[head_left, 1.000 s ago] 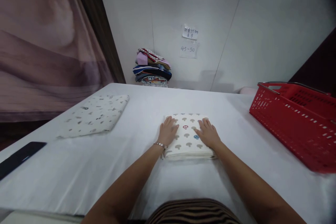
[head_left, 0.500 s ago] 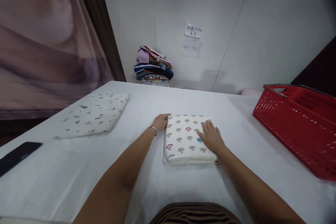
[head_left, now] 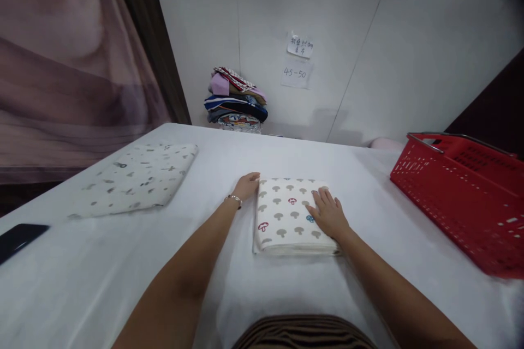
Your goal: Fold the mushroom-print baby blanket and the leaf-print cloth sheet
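Note:
A folded white cloth with a mushroom print point(head_left: 284, 215) lies on the white table point(head_left: 229, 158) in front of me. My right hand point(head_left: 327, 215) rests flat on its right part, fingers spread. My left hand point(head_left: 246, 186) sits at the cloth's far left corner, fingers against its edge; a bracelet is on that wrist. Neither hand has lifted the cloth off the table.
A second folded patterned cloth point(head_left: 135, 179) lies at the left. A red plastic basket point(head_left: 462, 191) stands at the right edge. A dark phone point(head_left: 16, 239) lies at the near left. A pile of folded clothes point(head_left: 235, 101) sits by the back wall under paper notes.
My left hand slid off the top of the mushroom cloth to its far left corner. My right hand stayed on the cloth. The view shifted slightly.

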`<state>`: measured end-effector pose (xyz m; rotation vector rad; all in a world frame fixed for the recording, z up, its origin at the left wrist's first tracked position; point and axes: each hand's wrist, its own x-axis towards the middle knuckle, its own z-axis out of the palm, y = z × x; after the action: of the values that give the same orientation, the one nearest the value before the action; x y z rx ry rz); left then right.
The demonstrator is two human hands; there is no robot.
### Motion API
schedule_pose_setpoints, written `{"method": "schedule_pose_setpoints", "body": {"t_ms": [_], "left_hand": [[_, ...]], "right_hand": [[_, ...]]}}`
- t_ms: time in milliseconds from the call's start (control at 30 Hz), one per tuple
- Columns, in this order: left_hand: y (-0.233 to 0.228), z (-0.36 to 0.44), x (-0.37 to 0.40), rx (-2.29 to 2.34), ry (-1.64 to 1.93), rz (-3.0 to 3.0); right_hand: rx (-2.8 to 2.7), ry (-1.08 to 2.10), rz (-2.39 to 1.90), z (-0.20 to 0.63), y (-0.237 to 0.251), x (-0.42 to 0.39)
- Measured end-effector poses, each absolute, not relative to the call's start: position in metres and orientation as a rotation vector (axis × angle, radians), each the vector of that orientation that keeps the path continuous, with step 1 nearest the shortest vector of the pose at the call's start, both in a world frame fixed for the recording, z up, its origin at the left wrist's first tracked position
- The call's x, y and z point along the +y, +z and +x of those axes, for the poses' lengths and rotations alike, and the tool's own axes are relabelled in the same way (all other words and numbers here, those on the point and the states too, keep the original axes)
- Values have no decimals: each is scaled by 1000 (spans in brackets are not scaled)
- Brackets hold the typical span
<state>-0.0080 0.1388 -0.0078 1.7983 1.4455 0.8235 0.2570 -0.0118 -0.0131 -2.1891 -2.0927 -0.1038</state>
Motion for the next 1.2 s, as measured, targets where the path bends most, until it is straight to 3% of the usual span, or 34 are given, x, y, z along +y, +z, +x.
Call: {"method": "schedule_pose_setpoints", "body": {"t_ms": [133, 300, 567, 800, 1200], "left_hand": [[19, 12, 83, 1385, 812, 2171], [15, 26, 6, 1073, 450, 2609], [0, 16, 5, 1069, 405, 2636], [-6, 7, -2, 1546, 776, 2225], [20, -7, 27, 1651, 578, 1455]], "right_hand": [[-2096, -106, -2186, 256, -11, -12], [-2087, -50, -2213, 254, -8, -13], [-1987, 148, -2146, 255, -7, -8], [-1509, 522, -2005, 274, 2, -18], [-1118, 959, -1934, 297, 9, -46]]}}
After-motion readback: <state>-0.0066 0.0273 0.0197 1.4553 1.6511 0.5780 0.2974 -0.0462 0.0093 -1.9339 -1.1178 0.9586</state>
